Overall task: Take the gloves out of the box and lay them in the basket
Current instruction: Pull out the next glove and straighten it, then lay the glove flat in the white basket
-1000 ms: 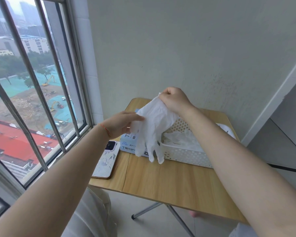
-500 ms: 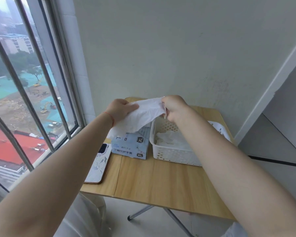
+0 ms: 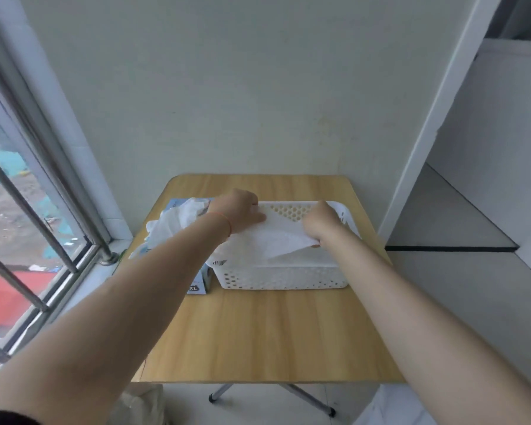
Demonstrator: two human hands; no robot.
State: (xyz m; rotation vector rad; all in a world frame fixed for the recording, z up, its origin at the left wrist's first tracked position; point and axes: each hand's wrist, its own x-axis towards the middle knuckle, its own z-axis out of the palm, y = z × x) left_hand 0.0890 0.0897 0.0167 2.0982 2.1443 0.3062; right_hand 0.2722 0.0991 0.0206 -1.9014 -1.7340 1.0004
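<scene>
A small wooden table [image 3: 267,332] stands against a pale wall beside a barred window. On it sits a white perforated basket [image 3: 284,276]. Over the basket, the left hand [image 3: 238,211] and right hand [image 3: 321,223] each pinch an end of a white glove [image 3: 278,240], their grip closed on it. Left of the basket, the glove box [image 3: 198,285] has more gloves [image 3: 174,220] spilling out.

White perforated basket [image 3: 284,279], white glove [image 3: 278,240], blue box [image 3: 200,282].
</scene>
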